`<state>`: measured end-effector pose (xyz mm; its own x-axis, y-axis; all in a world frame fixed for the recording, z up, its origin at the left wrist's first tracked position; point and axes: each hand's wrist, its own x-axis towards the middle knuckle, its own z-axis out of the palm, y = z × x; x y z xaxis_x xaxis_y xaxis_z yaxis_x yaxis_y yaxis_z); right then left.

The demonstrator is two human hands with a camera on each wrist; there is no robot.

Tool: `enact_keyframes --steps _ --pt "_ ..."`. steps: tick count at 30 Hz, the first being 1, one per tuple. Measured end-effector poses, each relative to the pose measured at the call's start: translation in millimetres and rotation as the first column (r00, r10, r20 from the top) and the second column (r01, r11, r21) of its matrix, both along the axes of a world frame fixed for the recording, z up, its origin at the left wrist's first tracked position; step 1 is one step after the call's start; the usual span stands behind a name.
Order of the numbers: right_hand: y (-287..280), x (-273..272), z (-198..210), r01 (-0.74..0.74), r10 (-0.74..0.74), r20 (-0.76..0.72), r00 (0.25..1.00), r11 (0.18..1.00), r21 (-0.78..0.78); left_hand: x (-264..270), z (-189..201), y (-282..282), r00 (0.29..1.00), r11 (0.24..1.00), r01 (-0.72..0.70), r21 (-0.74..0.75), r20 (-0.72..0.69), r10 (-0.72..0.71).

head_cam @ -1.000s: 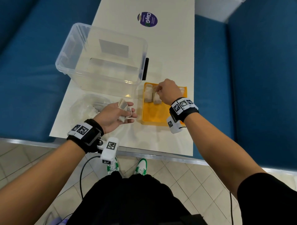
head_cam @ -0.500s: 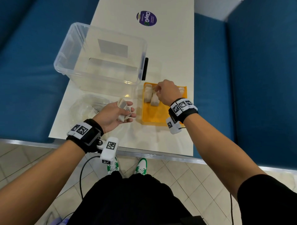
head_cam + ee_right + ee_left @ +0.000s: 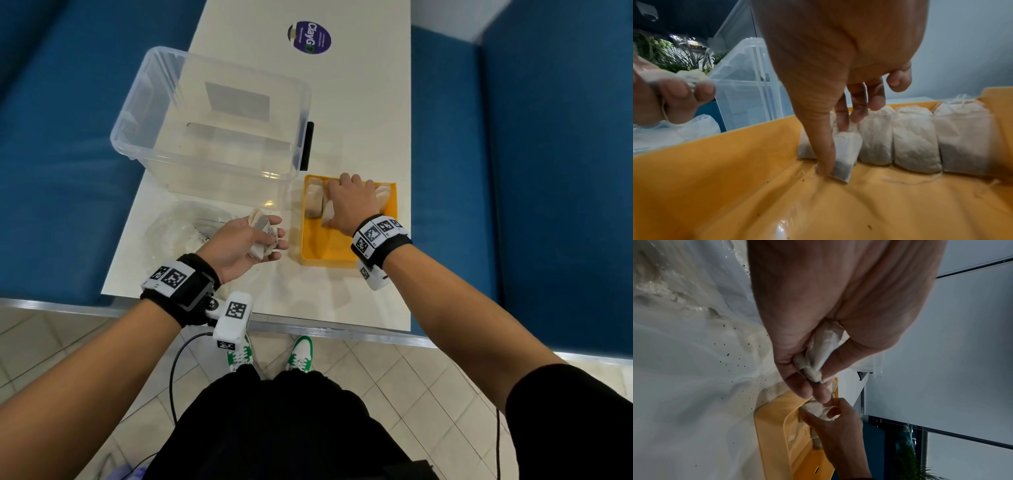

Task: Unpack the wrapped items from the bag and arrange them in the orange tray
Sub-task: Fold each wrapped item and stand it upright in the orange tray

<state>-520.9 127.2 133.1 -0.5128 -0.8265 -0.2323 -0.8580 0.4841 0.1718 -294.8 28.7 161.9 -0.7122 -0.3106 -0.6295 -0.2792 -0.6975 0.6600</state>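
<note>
The wrapped items are small white tea bags. Several stand in a row along the far wall of the orange tray. My right hand reaches into the tray and pinches one tea bag between thumb and fingers, its lower end on the tray floor beside the row. My left hand hovers left of the tray, gripping a small bunch of tea bags. The crumpled clear bag lies behind my left hand.
A large clear plastic bin stands just behind the bag and touches the tray's far-left corner. The white table is narrow, with blue seats on both sides. Dark crumbs speckle the table by the tray.
My right hand has lowered its tea bag into the row at the tray's far end, and its fingers have spread out a little. My left hand has stayed in place with its bunch.
</note>
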Motion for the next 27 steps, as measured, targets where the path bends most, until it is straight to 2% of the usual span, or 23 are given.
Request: enact_keyframes --steps 17,27 --pt "-5.5 -2.5 2.3 0.058 -0.053 0.080 0.995 0.996 -0.061 0.9 -0.5 -1.9 1.000 1.000 -0.016 0.015 -0.007 0.016" --pt "-3.4 -6.7 -0.3 0.047 -0.047 0.017 0.999 0.999 -0.009 1.1 -2.4 -3.9 1.000 1.000 -0.006 0.011 -0.006 0.006"
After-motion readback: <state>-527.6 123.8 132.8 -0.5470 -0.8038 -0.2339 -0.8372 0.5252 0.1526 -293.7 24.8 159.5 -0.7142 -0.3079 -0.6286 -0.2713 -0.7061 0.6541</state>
